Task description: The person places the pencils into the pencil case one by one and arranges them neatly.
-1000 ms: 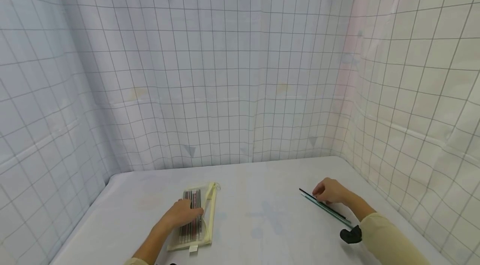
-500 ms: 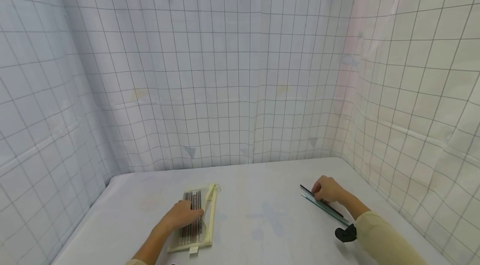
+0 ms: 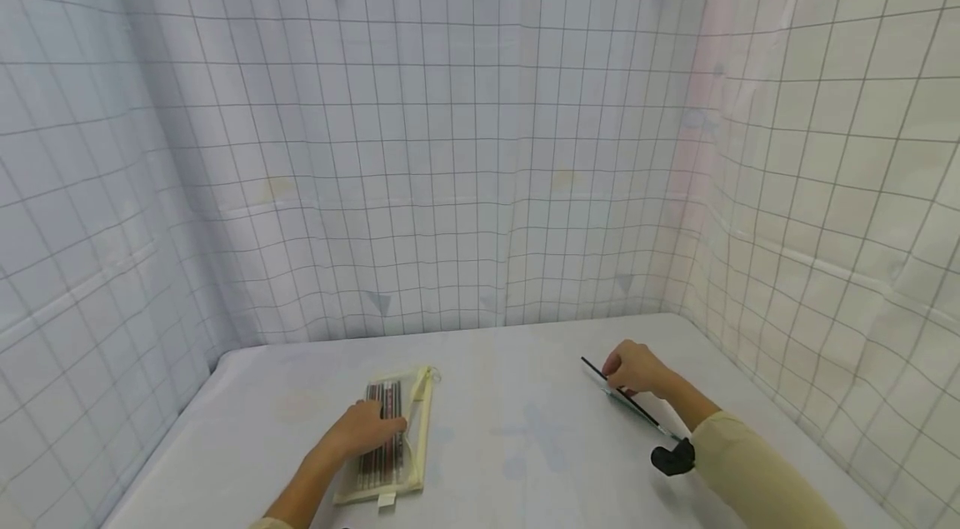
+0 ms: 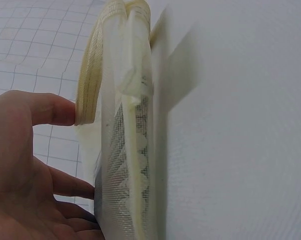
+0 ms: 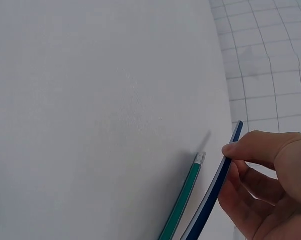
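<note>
My left hand (image 3: 365,429) lies across a cream-edged mesh zip pouch (image 3: 422,429) that has several pencils (image 3: 386,462) inside. In the left wrist view the thumb touches the lifted zipper tape (image 4: 89,85), while the other fingers press on the mesh (image 4: 115,200). My right hand (image 3: 637,366) pinches a dark blue pencil (image 5: 210,200) between thumb and fingers, its far end tilted up off the table. Beneath it, a green pencil (image 5: 180,205) with a pale metallic end lies on the white surface; in the head view the blue one partly covers it.
A white cloth covers the table (image 3: 510,404). Grid-patterned curtains (image 3: 480,179) enclose its back and both sides. A black device (image 3: 672,456) sits at the right wrist, and a small white tag (image 3: 386,501) sticks out from the pouch's near edge.
My right hand has lifted the dark blue pencil away from the green one and moved it left and up. The left hand and the pouch stay in place.
</note>
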A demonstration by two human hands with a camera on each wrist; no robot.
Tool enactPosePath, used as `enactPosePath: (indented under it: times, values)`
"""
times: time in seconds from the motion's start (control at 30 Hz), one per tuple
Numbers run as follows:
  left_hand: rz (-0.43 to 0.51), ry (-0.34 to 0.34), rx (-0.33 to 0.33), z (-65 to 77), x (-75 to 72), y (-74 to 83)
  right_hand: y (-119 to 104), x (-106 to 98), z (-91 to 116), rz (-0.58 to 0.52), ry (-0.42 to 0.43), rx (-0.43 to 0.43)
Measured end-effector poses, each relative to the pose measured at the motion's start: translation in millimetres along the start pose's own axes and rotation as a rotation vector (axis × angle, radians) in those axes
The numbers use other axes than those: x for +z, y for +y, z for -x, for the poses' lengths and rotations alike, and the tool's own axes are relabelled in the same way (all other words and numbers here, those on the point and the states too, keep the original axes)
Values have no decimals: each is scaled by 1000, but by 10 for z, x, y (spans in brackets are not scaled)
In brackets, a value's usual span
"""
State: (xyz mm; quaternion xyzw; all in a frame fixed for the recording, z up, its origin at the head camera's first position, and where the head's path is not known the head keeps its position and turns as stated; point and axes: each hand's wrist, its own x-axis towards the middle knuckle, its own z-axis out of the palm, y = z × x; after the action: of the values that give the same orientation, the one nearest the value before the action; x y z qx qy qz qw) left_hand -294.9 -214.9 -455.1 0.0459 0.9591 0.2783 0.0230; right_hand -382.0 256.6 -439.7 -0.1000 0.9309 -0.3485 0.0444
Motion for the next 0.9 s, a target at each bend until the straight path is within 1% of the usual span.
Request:
enactPosePath:
  times: [0.3,0.47,0.67,0.9]
  values:
    - [7,4,7,9,3,-3,-183,135,-77,-25,-11,25]
    - [1,-1,1,6,-3,4,-275,209,-114,-54,-26,20]
    - [-14,-7,10,6,-2,-16,-365,302,-157,-70,-38,19]
    - [-8,-13,2,-2,-14,4,-490,402,-190,-81,-53,-11]
